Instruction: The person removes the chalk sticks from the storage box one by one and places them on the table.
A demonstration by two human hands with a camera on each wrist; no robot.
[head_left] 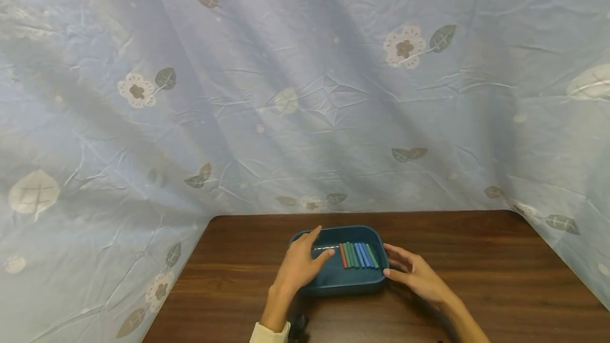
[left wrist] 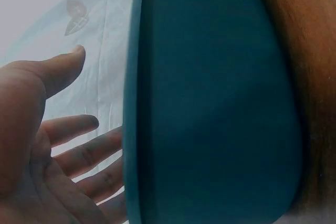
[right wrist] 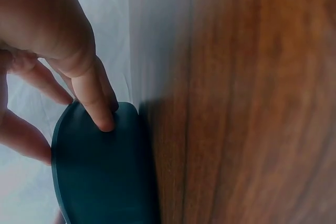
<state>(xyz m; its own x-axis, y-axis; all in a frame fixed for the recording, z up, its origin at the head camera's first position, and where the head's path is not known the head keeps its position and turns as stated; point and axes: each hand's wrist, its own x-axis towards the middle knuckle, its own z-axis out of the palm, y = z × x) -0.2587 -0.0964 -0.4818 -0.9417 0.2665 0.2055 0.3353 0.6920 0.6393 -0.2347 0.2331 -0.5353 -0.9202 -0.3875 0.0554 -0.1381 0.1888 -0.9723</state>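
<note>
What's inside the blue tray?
In the tray lies a row of sticks: one red at the left end, the others green and blue. The left hand covers part of the left side, so I can't see beneath it.

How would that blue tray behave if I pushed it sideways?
The tray looks fairly stiff, as its rim shows no sag. It probably won't tip easily: it's low and broad on the flat tabletop. The colored sticks may slide or roll, since they lie with bare floor beside them.
</note>
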